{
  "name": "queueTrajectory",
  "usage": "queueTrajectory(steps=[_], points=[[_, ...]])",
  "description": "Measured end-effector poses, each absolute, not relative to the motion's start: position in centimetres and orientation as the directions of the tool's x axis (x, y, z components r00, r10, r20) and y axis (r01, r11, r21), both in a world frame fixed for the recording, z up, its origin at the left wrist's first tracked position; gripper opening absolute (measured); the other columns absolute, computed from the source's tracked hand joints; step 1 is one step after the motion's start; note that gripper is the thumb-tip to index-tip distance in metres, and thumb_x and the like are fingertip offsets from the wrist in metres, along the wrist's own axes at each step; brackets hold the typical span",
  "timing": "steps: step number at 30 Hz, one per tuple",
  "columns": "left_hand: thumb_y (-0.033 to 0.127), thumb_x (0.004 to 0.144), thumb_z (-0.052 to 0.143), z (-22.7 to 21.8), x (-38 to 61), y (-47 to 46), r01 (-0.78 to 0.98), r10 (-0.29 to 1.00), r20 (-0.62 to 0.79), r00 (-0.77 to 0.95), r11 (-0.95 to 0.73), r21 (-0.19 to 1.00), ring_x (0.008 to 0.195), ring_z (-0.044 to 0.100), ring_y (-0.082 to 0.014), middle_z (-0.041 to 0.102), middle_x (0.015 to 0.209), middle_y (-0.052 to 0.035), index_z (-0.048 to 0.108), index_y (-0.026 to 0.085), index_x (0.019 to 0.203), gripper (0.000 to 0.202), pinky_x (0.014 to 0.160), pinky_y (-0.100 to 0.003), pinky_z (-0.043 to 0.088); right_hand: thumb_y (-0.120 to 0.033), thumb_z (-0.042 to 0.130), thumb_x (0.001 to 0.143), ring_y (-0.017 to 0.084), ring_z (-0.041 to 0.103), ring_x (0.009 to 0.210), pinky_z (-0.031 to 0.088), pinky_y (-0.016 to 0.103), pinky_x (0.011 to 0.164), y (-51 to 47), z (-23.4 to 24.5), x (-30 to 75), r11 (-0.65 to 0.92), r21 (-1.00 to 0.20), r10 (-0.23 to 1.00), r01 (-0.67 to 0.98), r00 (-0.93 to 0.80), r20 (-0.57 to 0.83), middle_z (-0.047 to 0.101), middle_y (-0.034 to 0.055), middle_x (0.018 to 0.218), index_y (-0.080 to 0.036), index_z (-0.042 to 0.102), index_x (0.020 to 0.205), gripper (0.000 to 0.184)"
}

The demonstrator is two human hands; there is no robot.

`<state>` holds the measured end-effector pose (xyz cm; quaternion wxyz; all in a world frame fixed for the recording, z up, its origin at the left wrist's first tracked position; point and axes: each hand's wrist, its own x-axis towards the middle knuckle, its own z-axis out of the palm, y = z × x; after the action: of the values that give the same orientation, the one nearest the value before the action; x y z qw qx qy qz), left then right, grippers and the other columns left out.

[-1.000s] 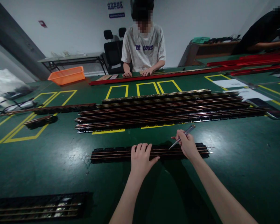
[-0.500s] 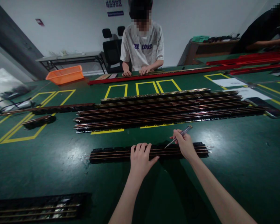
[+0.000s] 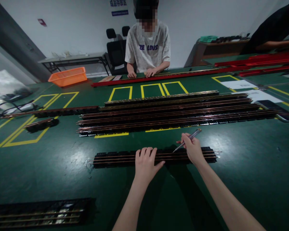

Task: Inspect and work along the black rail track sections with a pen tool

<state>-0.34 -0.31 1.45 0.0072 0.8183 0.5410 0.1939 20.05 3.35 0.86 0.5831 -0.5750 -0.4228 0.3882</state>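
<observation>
A black strip [image 3: 120, 158] with several thin copper-coloured rods along its length lies on the green table in front of me. My left hand [image 3: 145, 160] lies across its middle, fingers over the far edge and thumb stretched out along the near edge, holding it down. My right hand [image 3: 192, 148] is closed around a slim screwdriver [image 3: 194, 133] with a clear handle. The tool slants down to the left, its thin metal tip at the rods just right of my left hand. Bare rod ends stick out past the strip's right end.
Beyond lies a row of long similar strips [image 3: 168, 110]; another strip [image 3: 38, 213] is at the near left, a short bundle [image 3: 42, 124] farther left. A phone [image 3: 278, 110] lies at right. An orange basket [image 3: 67, 77], a red rail [image 3: 183, 76] and a co-worker [image 3: 148, 48] are across the table.
The screwdriver tip has shifted slightly right along the rods with my right hand. My left hand stays in place on the strip.
</observation>
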Motion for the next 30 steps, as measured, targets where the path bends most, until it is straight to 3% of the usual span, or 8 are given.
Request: queueTrajectory(steps=[9,16,23,30], points=[[0.046,0.076,0.059,1.6,-0.4,-0.3,0.881,0.893,0.312,0.326,-0.406,0.242,0.100,0.055,-0.0244,0.064,0.105,-0.0057,0.060,0.018,0.107,0.042,0.089,-0.044,0.040,-0.053,0.057,0.074,0.015,0.056,0.049,0.041,0.025,0.054,3.1,2.2,19.9,-0.028,-0.997,0.954,0.066,0.299,-0.007,0.037,-0.0074,0.040,-0.021,0.046,0.054,0.039],[0.045,0.075,0.058,1.8,-0.5,-0.2,0.873,0.896,0.329,0.300,-0.396,0.283,0.096,0.056,-0.0240,0.065,0.101,-0.0058,0.061,0.019,0.103,0.038,0.085,-0.042,0.042,-0.054,0.060,0.069,0.011,0.046,0.042,0.036,0.025,0.050,2.9,4.1,20.6,-0.061,-0.975,0.986,0.214,0.165,-0.026,0.048,-0.0043,0.042,-0.020,0.051,0.052,0.038],[0.041,0.072,0.058,2.0,-1.0,0.0,0.883,0.902,0.348,0.255,-0.364,0.297,0.093,0.056,-0.0260,0.065,0.098,-0.0078,0.063,0.019,0.097,0.034,0.084,-0.044,0.040,-0.054,0.063,0.067,0.012,0.047,0.045,0.036,0.026,0.053,2.7,4.1,19.9,-0.052,-0.987,0.995,0.153,0.096,-0.038,0.051,-0.0036,0.044,-0.020,0.052,0.054,0.038],[0.033,0.074,0.054,2.6,-1.1,0.0,0.885,0.909,0.302,0.288,-0.373,0.279,0.098,0.055,-0.0259,0.064,0.103,-0.0086,0.061,0.016,0.102,0.033,0.089,-0.044,0.039,-0.048,0.057,0.075,0.011,0.046,0.045,0.036,0.025,0.052,2.6,3.2,18.8,0.021,-0.985,0.994,0.171,0.102,0.039,0.050,-0.0040,0.046,-0.021,0.051,0.057,0.034]])
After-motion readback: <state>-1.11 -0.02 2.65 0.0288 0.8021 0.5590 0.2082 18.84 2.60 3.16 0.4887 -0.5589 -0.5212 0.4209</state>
